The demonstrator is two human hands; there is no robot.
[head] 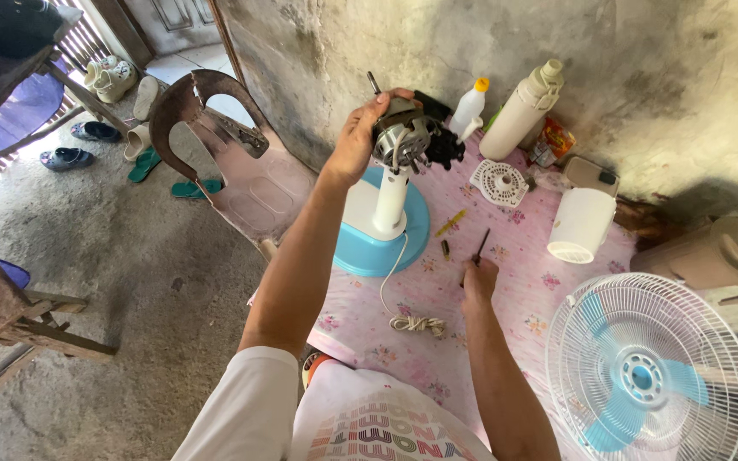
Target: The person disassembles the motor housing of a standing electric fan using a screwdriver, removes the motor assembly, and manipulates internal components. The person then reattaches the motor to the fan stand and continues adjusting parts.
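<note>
- My left hand [359, 137] closes around the bare fan motor [405, 137] atop its white stand [389, 198]; the motor's shaft [374, 83] points toward 11 o'clock.
- My right hand [478, 280] grips a screwdriver [480, 246], tip toward 12 o'clock.
- The blue base [382, 248] sits at the table's left edge; open cloth [518, 282] lies toward 3 o'clock.
- The floral cloth meets a stained wall [642, 77]; a fan cage [651, 367] lies at 4 o'clock.

Beyond my left hand [356, 137], a white bottle [469, 108], yellow-capped, stands by the wall. Right of it lies a red-orange packet [557, 137]
</note>
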